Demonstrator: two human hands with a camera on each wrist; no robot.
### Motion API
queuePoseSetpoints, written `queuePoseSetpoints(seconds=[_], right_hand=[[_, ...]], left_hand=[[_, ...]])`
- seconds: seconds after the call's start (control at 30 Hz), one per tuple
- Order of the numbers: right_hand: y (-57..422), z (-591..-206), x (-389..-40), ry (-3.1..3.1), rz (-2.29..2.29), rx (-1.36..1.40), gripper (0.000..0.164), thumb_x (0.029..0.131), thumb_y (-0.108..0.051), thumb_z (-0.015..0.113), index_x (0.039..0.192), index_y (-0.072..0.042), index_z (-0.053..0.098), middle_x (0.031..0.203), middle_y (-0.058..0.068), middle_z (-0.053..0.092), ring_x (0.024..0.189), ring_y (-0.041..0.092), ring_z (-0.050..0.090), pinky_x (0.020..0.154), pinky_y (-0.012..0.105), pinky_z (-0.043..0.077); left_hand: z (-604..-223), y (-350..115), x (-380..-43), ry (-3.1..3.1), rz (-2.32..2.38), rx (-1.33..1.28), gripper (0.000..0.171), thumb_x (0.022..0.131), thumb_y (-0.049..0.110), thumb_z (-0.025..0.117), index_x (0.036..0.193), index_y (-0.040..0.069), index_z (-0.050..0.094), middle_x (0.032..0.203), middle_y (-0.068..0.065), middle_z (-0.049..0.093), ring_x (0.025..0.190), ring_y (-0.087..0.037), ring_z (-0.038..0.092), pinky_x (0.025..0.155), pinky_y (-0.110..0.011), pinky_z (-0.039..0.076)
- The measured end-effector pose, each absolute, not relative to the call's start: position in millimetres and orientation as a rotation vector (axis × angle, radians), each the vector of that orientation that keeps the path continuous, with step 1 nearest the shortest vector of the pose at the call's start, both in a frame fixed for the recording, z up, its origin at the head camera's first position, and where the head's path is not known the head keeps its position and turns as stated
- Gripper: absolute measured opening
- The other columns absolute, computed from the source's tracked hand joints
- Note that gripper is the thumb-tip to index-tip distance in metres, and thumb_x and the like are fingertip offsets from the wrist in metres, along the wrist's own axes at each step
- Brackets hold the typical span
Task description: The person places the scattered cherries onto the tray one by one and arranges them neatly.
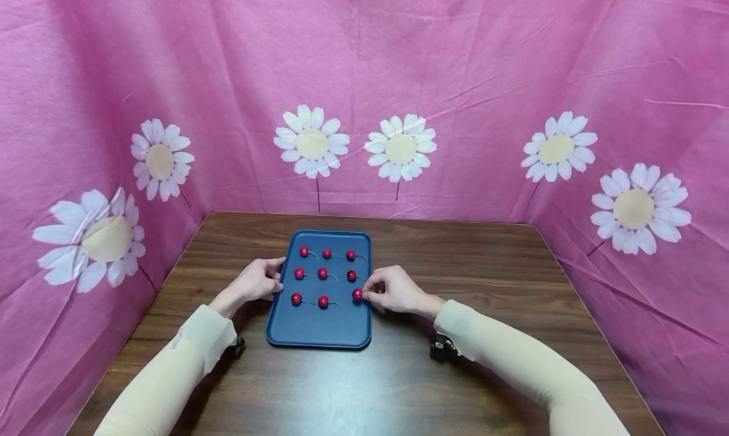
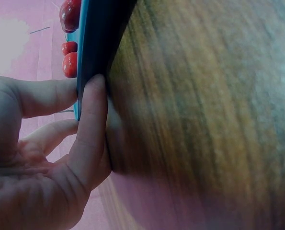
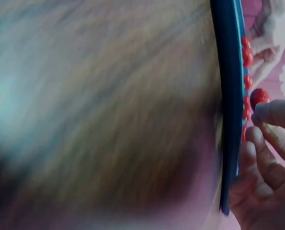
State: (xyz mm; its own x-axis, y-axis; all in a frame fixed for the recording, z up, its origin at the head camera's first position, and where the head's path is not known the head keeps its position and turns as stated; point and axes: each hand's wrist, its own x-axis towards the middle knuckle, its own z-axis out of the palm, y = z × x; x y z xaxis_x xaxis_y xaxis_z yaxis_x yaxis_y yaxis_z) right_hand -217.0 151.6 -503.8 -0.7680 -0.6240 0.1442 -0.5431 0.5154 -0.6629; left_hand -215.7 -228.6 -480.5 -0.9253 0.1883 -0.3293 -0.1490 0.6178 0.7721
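A dark blue rectangular tray [image 1: 319, 331] lies on the table with several red, stemmed cherries on it, set out in rows. At the tray's left edge, my left hand [image 1: 257, 281] holds the rim between thumb and fingers. In the left wrist view one finger [image 2: 92, 115] lies along the tray's outer wall. My right hand [image 1: 395, 290] is over the tray's right edge, its thumb and forefinger pinching a cherry [image 1: 357, 294] by the stem. The right wrist view shows this cherry [image 3: 260, 97] raised above the rim, with the green stem running between the fingers.
The brown wooden table [image 1: 467, 259] extends around the tray. Pink curtains [image 1: 455, 56] printed with white daisies hang close behind the table and at both sides. Dark wrist cameras sit under both cuffs, near the tabletop.
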Motion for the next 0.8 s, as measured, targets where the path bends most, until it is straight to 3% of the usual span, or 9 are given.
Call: queuePoseSetpoints(seconds=[0.33, 0.63, 0.8], right_hand=[[127.5, -504.1, -207.7, 2.737, -0.857, -1.11, 0.005, 0.097, -0.023, 0.087, 0.094, -0.02, 0.09, 0.091, -0.006, 0.079, 0.083, 0.004, 0.066, 0.07, 0.02, 0.051], [134.8, -516.4, -216.1, 2.713, -0.885, -1.162, 0.011, 0.099, -0.028, 0.085, 0.094, -0.019, 0.089, 0.091, -0.005, 0.077, 0.082, 0.008, 0.065, 0.068, 0.025, 0.052], [134.2, -504.6, -212.0, 2.71, -0.867, -1.071, 0.007, 0.099, -0.024, 0.085, 0.094, -0.02, 0.089, 0.094, -0.005, 0.078, 0.084, 0.006, 0.064, 0.071, 0.023, 0.052]], left_hand=[[-481.0, -227.4, -214.8, 2.45, 1.23, 0.009, 0.078, 0.104, -0.003, 0.07, 0.175, 0.007, 0.038, 0.122, -0.022, 0.063, 0.1, -0.026, 0.072, 0.09, -0.044, 0.073], [-479.5, -228.3, -214.5, 2.453, 1.228, 0.026, 0.078, 0.104, -0.002, 0.071, 0.175, 0.006, 0.037, 0.124, -0.023, 0.063, 0.101, -0.026, 0.072, 0.09, -0.045, 0.073], [-478.6, -228.3, -215.1, 2.452, 1.231, 0.023, 0.079, 0.104, -0.002, 0.071, 0.175, 0.006, 0.037, 0.122, -0.022, 0.063, 0.1, -0.025, 0.071, 0.09, -0.045, 0.073]])
